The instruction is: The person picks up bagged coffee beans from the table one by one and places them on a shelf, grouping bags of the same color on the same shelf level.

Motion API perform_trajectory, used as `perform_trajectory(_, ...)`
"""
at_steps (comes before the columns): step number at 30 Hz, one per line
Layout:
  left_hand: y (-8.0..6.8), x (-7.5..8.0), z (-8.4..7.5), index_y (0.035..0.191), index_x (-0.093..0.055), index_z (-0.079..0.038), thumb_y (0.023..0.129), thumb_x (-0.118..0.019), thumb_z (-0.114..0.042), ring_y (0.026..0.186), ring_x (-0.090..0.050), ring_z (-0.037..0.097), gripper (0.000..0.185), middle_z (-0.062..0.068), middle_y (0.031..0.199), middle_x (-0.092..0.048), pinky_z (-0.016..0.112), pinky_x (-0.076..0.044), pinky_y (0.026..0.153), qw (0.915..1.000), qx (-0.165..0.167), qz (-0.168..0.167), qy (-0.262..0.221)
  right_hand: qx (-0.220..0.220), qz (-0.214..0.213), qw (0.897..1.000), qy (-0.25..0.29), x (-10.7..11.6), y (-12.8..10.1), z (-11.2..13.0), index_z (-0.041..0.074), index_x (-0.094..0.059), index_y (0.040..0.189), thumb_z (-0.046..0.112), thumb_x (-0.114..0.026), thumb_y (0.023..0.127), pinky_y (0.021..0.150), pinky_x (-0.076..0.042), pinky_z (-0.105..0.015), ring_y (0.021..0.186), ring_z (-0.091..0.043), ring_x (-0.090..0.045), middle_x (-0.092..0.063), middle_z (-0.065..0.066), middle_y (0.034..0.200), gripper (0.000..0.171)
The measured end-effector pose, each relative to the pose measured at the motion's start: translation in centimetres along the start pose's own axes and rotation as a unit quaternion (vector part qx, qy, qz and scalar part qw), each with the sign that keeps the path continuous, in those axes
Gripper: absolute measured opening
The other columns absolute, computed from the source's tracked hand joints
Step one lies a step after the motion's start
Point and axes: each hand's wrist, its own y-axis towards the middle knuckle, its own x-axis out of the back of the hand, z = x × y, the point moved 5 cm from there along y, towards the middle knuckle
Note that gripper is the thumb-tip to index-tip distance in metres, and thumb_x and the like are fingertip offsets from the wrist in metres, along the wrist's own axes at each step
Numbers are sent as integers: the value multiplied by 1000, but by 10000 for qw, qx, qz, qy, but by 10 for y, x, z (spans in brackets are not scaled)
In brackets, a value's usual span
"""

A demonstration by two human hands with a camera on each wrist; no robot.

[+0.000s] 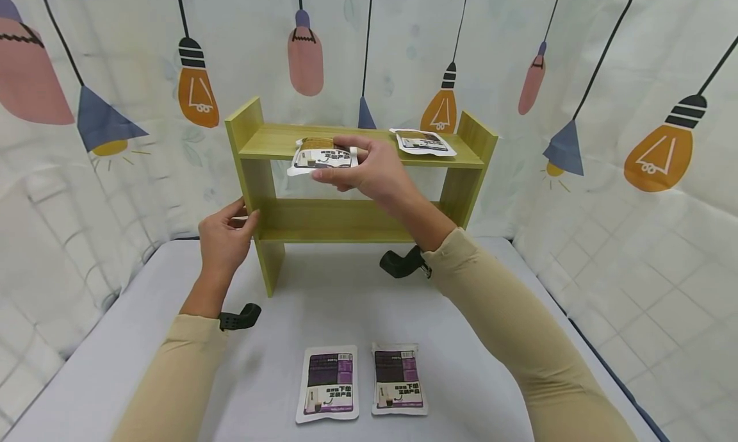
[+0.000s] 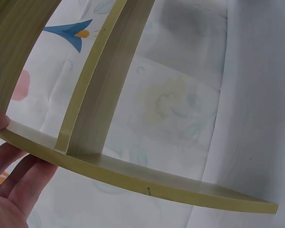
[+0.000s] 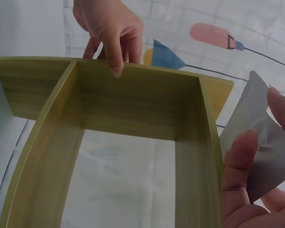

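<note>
One hand, the right hand [image 1: 375,170], is pinching a pouch [image 1: 323,159] between thumb and fingers, their gap narrowing to the packet's thickness. It is holding the pouch near the front edge of the upper board [image 1: 277,148], left of middle; whether the two are touching, I cannot tell. In the right wrist view the pouch's plain grey back is showing and bending. The left hand [image 1: 226,240] is gripping the left side panel [image 1: 251,192] of the wooden shelf, its thumb pressing the inner face while its fingers are lying along the outer one. A second pouch [image 1: 425,143] is resting on the upper board towards the right end. Below, two purple-labelled packets [image 1: 328,384] are lying side by side, slightly apart, on the white tabletop [image 1: 473,391], where the shelf is standing. Pale curtains [image 1: 242,38] are hanging around, showing printed orange bulbs, blue lampshades and pink lamps.
</note>
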Motion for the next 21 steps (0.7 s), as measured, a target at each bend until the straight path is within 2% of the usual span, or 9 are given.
perform_trajectory(6,0,0,1,138,-66,-18,99,-66,-26,92,-74,38,40,19,113,-76,0,-45,62,10000,9,11,3,-211,-24,9996,184,1,5,-3,16,-61,143,17,-94,72,72,-63,-32,66,-19,-71,-73,-13,109,79)
perform_trajectory(15,-1,-1,1,139,-65,-20,99,-66,-28,94,-74,37,41,18,115,-76,0,-45,63,9999,90,80,-46,-145,50,9986,509,0,13,-4,14,-60,143,13,-93,73,76,-64,-39,66,-21,-75,-73,-17,108,77)
perform_trajectory(21,0,-1,0,140,-65,-20,99,-66,-28,95,-74,38,41,19,116,-75,0,-45,63,9999,87,105,-53,-171,37,9988,456,0,17,-3,14,-60,143,14,-92,74,74,-64,-39,67,-22,-75,-73,-15,110,76)
